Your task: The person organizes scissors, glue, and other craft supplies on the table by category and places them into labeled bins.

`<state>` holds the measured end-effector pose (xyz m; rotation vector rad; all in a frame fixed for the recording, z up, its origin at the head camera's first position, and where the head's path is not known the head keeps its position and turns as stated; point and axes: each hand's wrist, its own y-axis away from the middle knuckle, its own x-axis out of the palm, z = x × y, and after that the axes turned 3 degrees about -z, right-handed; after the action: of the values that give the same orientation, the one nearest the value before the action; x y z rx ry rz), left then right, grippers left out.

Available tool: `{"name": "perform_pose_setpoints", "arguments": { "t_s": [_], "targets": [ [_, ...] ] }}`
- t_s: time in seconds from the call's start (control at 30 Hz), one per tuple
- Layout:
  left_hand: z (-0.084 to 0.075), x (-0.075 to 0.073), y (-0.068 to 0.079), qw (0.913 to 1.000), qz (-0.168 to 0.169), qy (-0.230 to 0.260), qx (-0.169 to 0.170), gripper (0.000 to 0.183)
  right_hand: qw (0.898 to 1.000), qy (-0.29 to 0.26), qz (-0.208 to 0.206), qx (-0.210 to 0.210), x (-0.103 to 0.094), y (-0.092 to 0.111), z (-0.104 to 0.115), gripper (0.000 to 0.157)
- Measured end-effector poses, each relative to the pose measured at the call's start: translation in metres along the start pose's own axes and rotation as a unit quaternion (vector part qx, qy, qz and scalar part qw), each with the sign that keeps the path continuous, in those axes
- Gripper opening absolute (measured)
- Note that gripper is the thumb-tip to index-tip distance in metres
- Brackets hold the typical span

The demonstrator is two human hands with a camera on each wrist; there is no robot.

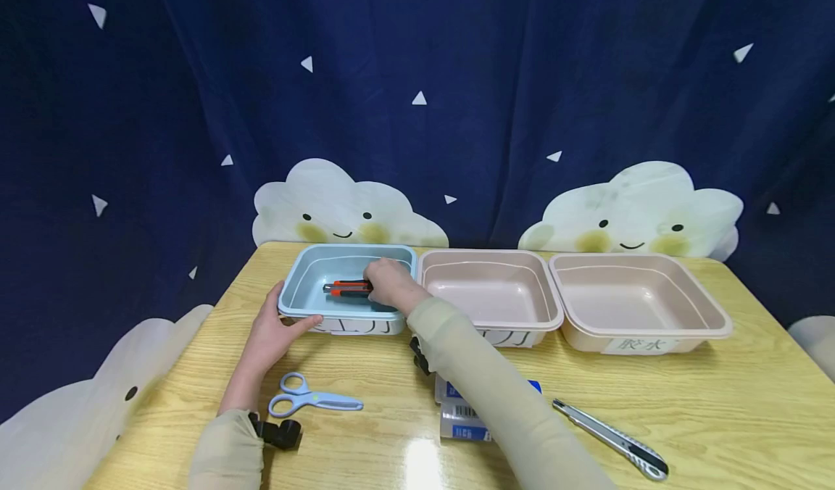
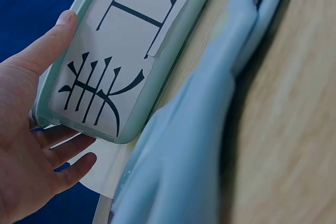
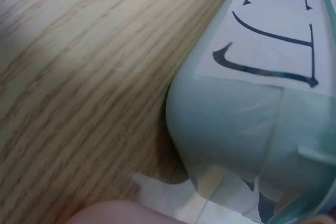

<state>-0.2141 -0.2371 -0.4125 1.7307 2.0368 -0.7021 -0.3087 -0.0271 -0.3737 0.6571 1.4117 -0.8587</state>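
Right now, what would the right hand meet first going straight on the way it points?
Probably the floor of the blue bin; the right hand reaches inside, though remaining depth is unclear.

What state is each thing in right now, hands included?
Blue bin: upright, open-topped
Two knives: in the blue bin, side by side
Left hand: gripping the blue bin's left side
Right hand: at the two knives' ends, grip unclear
Middle bin: upright, open-topped
Right bin: upright, open-topped
Scissors: flat on table, blades closed
Silver knife: flat, blade extension unclear
Packs: lying, partly hidden by sleeve
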Motion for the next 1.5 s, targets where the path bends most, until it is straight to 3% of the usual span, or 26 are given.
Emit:
{"name": "perform_pose_setpoints", "arguments": {
  "t_s": [0.53, 1.23, 1.5],
  "targets": [
    [0.002, 0.001, 0.000, 0.9999, -0.008, 0.006, 0.004, 0.103, 0.998, -0.004, 0.045, 0.036, 0.008, -0.006, 0.005, 0.015],
    [-0.003, -0.001, 0.000, 1.0000, -0.003, 0.008, -0.002, 0.104, 0.995, -0.022, 0.081, 0.046, 0.004, -0.005, 0.007, 0.012],
    [-0.005, 0.000, -0.001, 0.9999, 0.002, 0.010, -0.005, 0.104, 0.996, -0.024, 0.074, 0.038, -0.007, -0.003, 0.005, 0.028]
  ]
}}
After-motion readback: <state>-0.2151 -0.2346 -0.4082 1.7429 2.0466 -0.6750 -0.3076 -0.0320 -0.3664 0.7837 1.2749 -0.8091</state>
